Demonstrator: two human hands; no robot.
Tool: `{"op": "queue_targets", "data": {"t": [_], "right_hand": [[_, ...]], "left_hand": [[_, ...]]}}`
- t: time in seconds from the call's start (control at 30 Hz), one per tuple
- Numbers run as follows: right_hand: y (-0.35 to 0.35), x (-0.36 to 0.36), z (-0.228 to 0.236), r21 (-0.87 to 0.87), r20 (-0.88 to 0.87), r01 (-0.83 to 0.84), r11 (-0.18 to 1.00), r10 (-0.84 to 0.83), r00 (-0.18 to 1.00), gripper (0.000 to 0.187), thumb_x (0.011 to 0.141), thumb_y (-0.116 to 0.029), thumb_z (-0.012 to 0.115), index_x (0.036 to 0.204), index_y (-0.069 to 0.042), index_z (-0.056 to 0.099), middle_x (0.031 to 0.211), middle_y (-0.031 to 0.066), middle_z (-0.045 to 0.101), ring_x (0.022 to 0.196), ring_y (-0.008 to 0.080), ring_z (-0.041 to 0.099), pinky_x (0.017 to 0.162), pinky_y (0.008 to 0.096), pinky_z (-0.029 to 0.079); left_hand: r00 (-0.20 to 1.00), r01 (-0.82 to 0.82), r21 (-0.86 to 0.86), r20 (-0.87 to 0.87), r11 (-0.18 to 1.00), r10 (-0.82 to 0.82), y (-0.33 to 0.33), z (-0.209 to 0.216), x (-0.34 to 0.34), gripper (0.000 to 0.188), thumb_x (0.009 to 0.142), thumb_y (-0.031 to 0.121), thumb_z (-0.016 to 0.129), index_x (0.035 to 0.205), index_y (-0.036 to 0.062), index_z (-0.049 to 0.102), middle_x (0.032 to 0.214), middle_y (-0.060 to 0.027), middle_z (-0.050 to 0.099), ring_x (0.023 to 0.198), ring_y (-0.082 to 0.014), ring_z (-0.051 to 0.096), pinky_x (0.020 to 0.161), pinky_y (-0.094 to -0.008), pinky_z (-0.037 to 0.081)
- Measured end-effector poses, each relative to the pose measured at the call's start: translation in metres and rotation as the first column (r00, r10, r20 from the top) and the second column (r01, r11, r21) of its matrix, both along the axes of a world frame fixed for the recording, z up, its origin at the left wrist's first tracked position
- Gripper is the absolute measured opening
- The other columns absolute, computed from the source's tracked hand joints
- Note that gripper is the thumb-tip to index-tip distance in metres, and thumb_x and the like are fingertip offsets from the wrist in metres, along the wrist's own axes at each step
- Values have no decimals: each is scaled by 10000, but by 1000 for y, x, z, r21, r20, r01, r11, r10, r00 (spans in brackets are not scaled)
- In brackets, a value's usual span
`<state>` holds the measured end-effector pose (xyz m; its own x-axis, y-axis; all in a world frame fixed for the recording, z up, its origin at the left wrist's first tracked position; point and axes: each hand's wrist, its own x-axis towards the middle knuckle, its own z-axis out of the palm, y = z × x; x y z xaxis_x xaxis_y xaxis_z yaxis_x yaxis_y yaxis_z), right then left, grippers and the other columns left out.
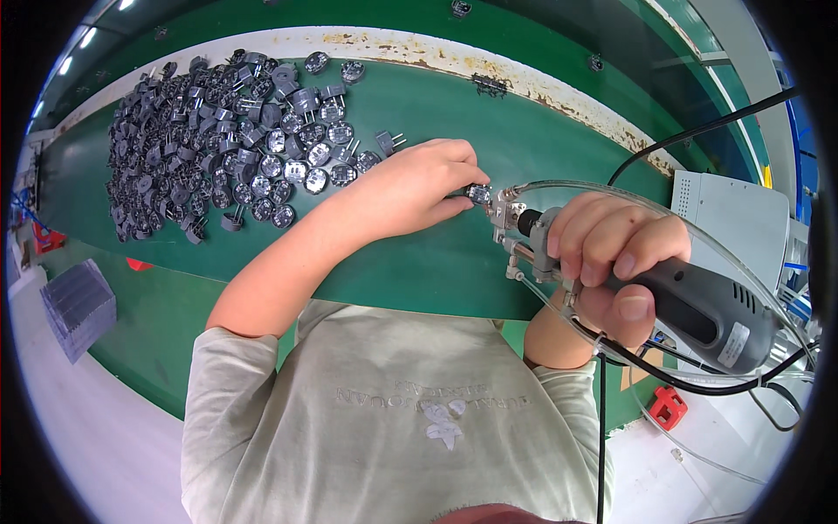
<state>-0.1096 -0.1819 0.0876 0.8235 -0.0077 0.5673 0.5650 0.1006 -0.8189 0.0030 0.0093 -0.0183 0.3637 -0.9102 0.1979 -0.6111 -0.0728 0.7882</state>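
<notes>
My left hand (428,185) pinches a small round dark plug part (477,194) between thumb and fingers above the green work surface. My right hand (618,253) is wrapped around a dark grey electric screwdriver (716,310), which lies nearly level. At its front sits a metal nozzle fitting (515,225) with clear hoses, its tip right at the plug part. Whether the tip touches the part I cannot tell. To the left of my left hand spreads a large heap of similar plug parts (201,144), some showing two metal pins.
A clear hose (628,194) and a black cable (707,131) run around the screwdriver on the right. Beyond them stands a light grey box-shaped unit (731,207). A chipped white ledge (419,52) borders the surface's far side. Grey stacked sheets (80,306) lie at lower left.
</notes>
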Motion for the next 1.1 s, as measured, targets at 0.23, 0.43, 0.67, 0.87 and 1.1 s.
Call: {"op": "queue_targets", "data": {"t": [0.23, 0.43, 0.67, 0.87, 1.1], "right_hand": [[9, 0, 2, -92, -14, -18, 996, 16, 1000, 216, 861, -102, 716, 950, -71, 521, 691, 57, 578, 555, 189, 561, 564, 372, 522], [14, 8, -5, -26, -36, -48, 998, 47, 998, 318, 730, 38, 794, 950, -30, 576, 727, 73, 605, 614, 204, 580, 579, 337, 484], [-21, -23, 23, 233, 225, 75, 970, -128, 966, 417, 960, -420, 745, 991, -66, 527, 712, 42, 580, 578, 195, 584, 562, 382, 518], [-22, -11, 3, 179, 136, 136, 974, -161, 977, 435, 904, -370, 822, 993, -40, 554, 705, 83, 599, 562, 225, 590, 559, 397, 528], [-28, -17, 3, 212, 126, 137, 968, -166, 978, 384, 901, -298, 819, 976, -57, 530, 699, 70, 579, 559, 223, 583, 569, 410, 538]], "left_hand": [[1000, -2, -1, 18, 1000, 2, -1, 1, 1, 320, 831, 57, 767, 1144, 13, 712, 1057, -134, 654, 1016, -341, 646, 882, -426, 543], [997, 16, 39, 69, 999, -19, -2, 5, -2, 274, 835, 94, 758, 1094, 15, 720, 1020, -138, 644, 1020, -344, 639, 893, -438, 534], [807, -228, 57, 569, 972, 156, -47, 39, 76, 219, 849, 189, 727, 1046, 97, 753, 1044, -82, 650, 1078, -307, 600, 916, -466, 487], [689, -608, 235, 630, 758, 357, -76, 15, 161, 598, 812, 400, 793, 1355, 175, 685, 1473, -109, 562, 1370, -334, 512, 1122, -487, 417], [727, -571, 125, 535, 811, 430, -31, 4, 181, 360, 879, 201, 730, 1192, 28, 690, 1103, -193, 688, 1052, -344, 691, 924, -434, 560]]}}
